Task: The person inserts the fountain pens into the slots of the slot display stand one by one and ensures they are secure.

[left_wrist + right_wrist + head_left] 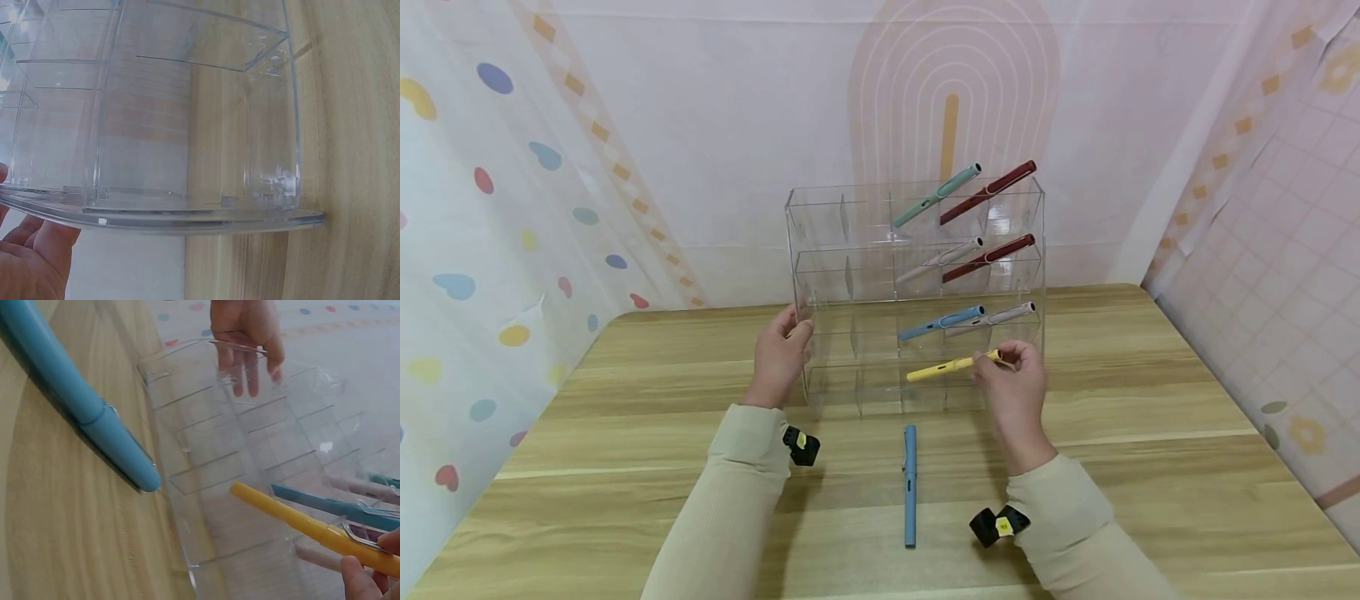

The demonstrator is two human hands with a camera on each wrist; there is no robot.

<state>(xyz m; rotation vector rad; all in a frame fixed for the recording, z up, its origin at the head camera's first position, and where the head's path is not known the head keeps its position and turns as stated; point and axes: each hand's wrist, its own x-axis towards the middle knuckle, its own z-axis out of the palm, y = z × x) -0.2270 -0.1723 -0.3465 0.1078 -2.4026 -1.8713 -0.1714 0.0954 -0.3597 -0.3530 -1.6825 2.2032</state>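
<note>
My left hand holds the left side panel of a clear acrylic pen rack, its thumb and fingers on either face of the panel in the wrist views. Near the rack's lower right, my right hand pinches a yellow pen by its capped, clip end. The pen slants across the lowest tier, its other end pointing left. On the table in front of the rack lies a blue pen, capped end toward the rack.
Several pens lean in the rack's right half: green, dark red and another dark red, pale, blue and pale pink. A patterned cloth hangs behind the wooden table.
</note>
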